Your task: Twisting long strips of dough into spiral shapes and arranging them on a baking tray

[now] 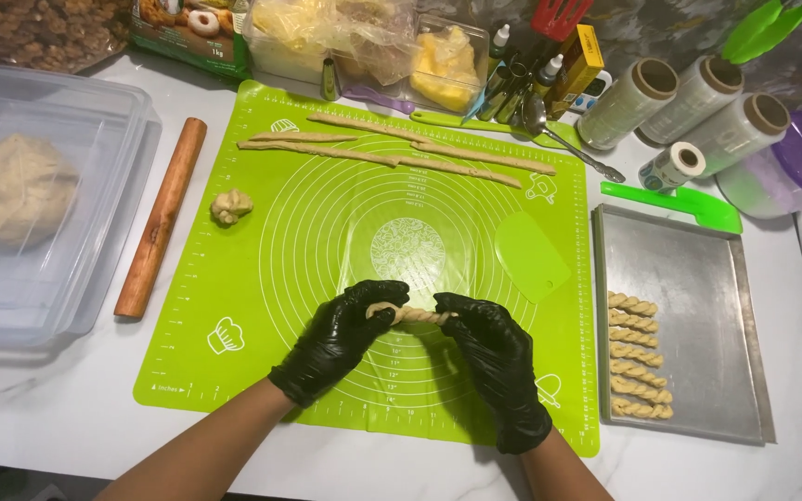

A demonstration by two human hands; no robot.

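While both gloved hands pinch the ends of a short twisted dough piece point(412, 315) over the green baking mat point(262, 306), the step in hand looks like the twisting of a dough rope into a finished stick. Left hand point(341, 339): fingers curled shut round the left end of the twist, thumb on top. Right hand point(492, 357): fingers closed on the right end, same grip. The hands sit near each other, only the twist between them, just below the mat's centre circle. The twist seems lifted slightly off the mat, cannot tell for sure.

Judgement: the twist looks nearly tight, so the next move likely calls for a gentle lift without unwinding.

Right of the mat, a metal tray point(698, 269) holds six finished twists point(640, 357) in a column. At the mat's top edge lie long dough strips point(392, 153); a small dough lump point(231, 206) sits at its left edge and a green scraper point(531, 255) towards its right edge. Left of the mat: a wooden rolling pin point(160, 218), then a plastic tub point(95, 269) with a dough ball point(13, 188).
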